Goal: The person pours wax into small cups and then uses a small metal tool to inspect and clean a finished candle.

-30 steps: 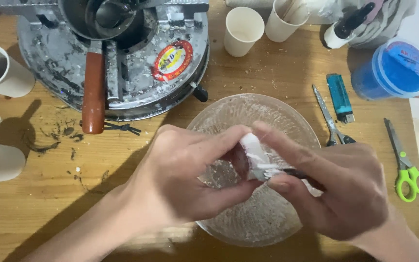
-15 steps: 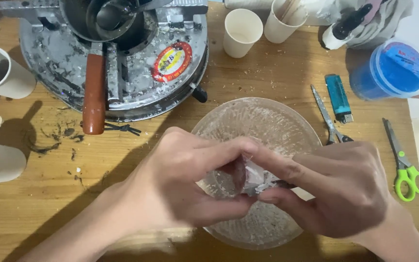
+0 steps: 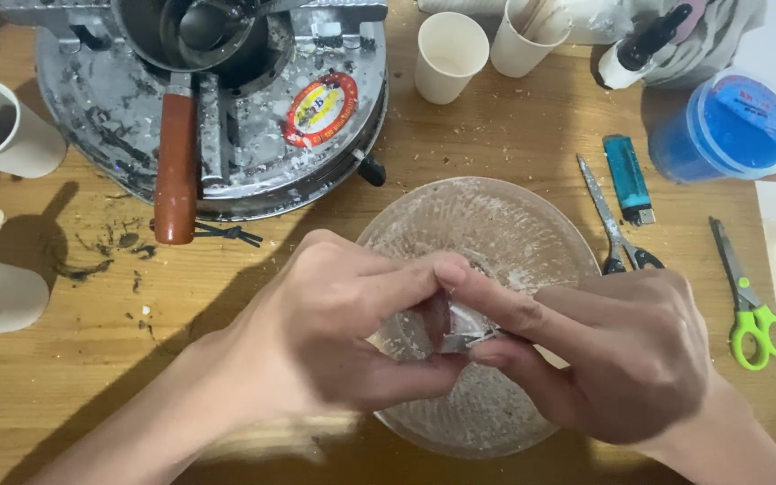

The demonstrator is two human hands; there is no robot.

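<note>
white lump [image 3: 462, 321] now sunk between hands | fingers [image 3: 487, 301] pinching it | over glass bowl [image 3: 532, 224]

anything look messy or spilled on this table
Yes. Dark smears stain the wooden table just below the round metal burner, whose top is spattered with pale flecks. Crumbs are scattered near the paper cups, and the glass bowl under both hands is coated with whitish residue.

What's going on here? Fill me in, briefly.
A person's left hand and right hand pinch a small whitish piece between their fingertips over a clear glass bowl flecked with crumbs. The bowl sits on a wooden table, with a metal burner, paper cups, scissors and a blue lighter around it.
</note>
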